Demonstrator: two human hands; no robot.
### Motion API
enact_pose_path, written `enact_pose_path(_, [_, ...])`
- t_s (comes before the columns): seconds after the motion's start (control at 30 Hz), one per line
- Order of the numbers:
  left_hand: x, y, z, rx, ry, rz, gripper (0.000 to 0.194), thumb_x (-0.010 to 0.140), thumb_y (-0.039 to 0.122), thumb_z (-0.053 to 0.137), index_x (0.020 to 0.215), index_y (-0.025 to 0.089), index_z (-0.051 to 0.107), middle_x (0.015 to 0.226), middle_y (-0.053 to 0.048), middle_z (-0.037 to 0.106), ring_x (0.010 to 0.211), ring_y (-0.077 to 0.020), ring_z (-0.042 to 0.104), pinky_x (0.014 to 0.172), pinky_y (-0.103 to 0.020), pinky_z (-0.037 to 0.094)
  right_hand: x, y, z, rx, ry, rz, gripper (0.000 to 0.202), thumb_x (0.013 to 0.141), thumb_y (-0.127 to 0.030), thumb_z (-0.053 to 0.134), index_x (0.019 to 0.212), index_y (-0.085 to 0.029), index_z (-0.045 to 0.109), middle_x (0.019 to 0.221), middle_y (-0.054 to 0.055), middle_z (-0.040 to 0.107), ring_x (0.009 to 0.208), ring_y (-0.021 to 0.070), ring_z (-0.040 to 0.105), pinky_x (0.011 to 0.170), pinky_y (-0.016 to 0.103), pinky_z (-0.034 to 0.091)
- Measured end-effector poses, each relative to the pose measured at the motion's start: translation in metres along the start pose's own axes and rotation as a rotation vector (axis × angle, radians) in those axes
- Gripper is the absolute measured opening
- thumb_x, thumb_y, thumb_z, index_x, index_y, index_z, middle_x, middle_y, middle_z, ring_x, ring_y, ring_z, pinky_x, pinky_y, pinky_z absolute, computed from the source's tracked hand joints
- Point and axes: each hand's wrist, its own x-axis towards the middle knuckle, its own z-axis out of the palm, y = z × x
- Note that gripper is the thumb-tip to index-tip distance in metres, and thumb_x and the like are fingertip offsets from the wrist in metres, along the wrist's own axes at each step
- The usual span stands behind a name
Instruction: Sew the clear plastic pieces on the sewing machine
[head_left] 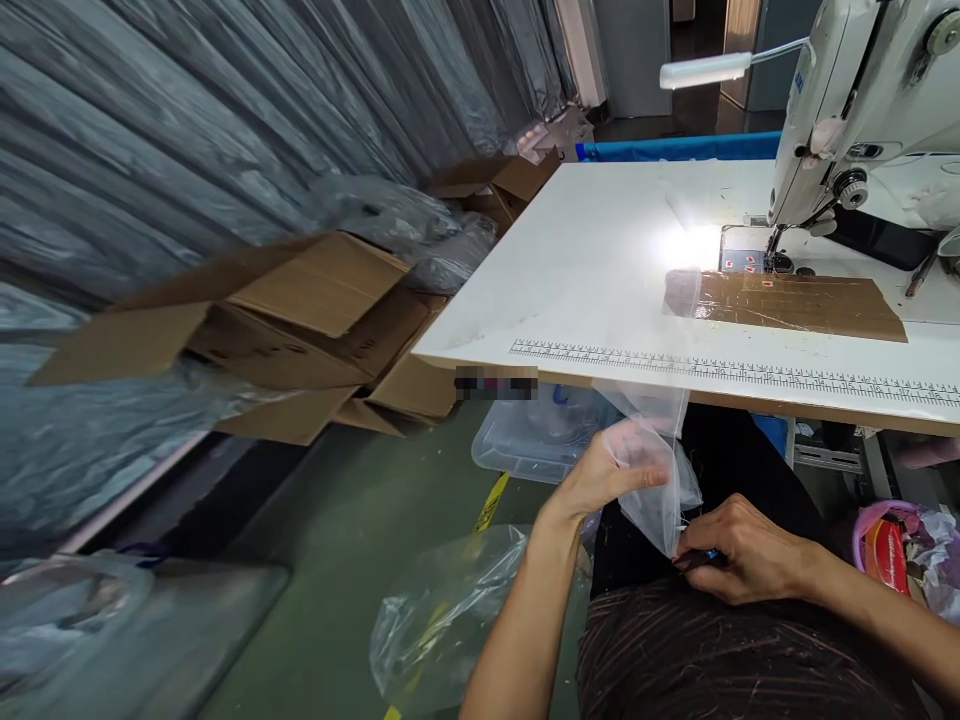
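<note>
A sheer white fabric piece (649,495) hangs below the table's front edge, above my lap. My left hand (630,468) holds its upper part, with the thumb on the near side and the fingers behind the cloth. At the fabric's lower corner, my right hand (731,550) is closed around a small dark tool (709,554), mostly hidden by the fingers. Loose threads show beside the cloth near that hand. A sheer strip (682,292) lies on the white table, overlapping a brown taped strip (802,302) in front of the sewing machine (832,130).
A printed ruler (750,370) runs along the front of the white table (585,250). Open cardboard boxes (300,300) stand at the left. Below the table is a clear plastic lid (517,440); a plastic bag (450,610) lies on the floor. A pink bin (866,520) stands at right.
</note>
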Motion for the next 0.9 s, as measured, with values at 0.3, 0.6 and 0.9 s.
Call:
enact_pose_path(0.3, [-0.013,-0.011,0.021,-0.01,0.188,-0.015,0.033,0.068,0.047,0.08,0.076,0.016,0.076,0.069,-0.003,0.066,0.056,-0.0123,0.054,0.051,-0.023,0.041,0.012,0.006,-0.026,0.119,0.256,0.258,0.048,0.099,-0.05,0.028,0.094,-0.016,0.062,0.064,-0.001,0.054,0.054,0.0125,0.045,0.053,0.025,0.037])
enact_pose_path(0.6, [-0.021,-0.016,0.032,-0.174,0.3,-0.033,0.041,0.059,0.052,0.085,0.075,0.015,0.076,0.073,-0.005,0.068,0.064,-0.0128,0.056,0.055,-0.022,0.042,0.04,0.005,-0.032,0.068,0.313,0.237,0.059,0.098,-0.062,0.022,0.076,-0.019,0.055,0.058,-0.003,0.043,0.052,0.0114,0.037,0.055,0.027,0.031])
enact_pose_path(0.9, [-0.024,-0.014,0.034,-0.225,0.365,-0.074,0.048,0.055,0.057,0.085,0.069,0.013,0.072,0.061,-0.001,0.062,0.055,-0.0103,0.052,0.052,-0.021,0.042,0.033,0.007,-0.021,0.182,0.334,0.346,0.069,0.093,-0.073,0.019,0.08,-0.018,0.057,0.058,-0.004,0.04,0.053,0.0118,0.037,0.051,0.026,0.029])
